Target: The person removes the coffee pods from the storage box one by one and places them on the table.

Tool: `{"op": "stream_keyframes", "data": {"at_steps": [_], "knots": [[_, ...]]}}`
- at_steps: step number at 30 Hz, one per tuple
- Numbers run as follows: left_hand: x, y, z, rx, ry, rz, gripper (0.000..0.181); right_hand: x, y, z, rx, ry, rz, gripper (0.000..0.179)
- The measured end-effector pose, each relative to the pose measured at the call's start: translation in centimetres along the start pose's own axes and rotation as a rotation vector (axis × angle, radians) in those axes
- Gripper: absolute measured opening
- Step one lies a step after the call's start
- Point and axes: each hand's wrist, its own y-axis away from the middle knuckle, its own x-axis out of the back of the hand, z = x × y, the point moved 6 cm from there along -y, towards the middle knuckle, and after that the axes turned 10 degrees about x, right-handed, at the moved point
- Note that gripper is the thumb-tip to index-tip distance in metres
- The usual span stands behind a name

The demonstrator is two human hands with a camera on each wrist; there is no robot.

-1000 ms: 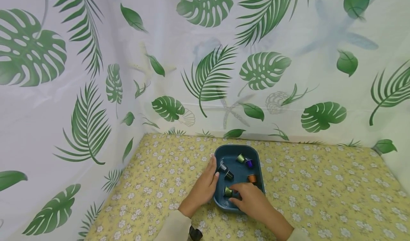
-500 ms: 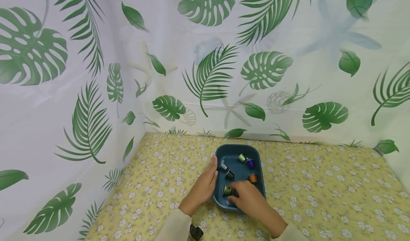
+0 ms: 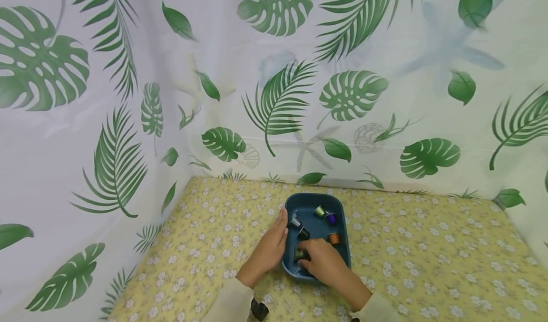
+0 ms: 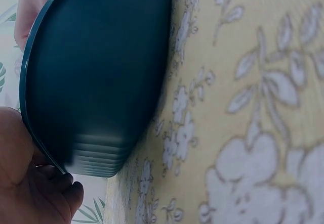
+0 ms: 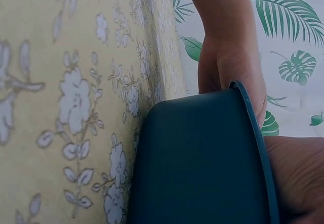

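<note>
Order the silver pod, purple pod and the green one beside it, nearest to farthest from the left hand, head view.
1. Silver pod: left side of the blue bin, by the left hand.
2. Green pod: farther back, near the middle.
3. Purple pod: right of the green one.

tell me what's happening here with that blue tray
A person is at a blue tray on a yellow floral cloth. Their left hand rests against its left side, while their right hand is down inside, pinching a dark green capsule in the near half. Also inside: a light green capsule and a purple capsule toward the far end, a silver capsule and a black capsule on the left, and an orange capsule at the right.
</note>
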Motion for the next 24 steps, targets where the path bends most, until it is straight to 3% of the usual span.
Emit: {"op": "stream_keyframes", "data": {"at_steps": [16, 24], "knots": [[-0.2, 0.3, -0.3, -0.006, 0.022, -0.006, 0.055, -1.1, -1.2, 0.1, 0.023, -0.049, -0.054, 0.027], [-0.2, 0.2, -0.4, -0.018, 0.023, 0.002, 0.055, -1.1, -1.4, -0.3, 0.048, -0.006, -0.057, 0.024]]}}
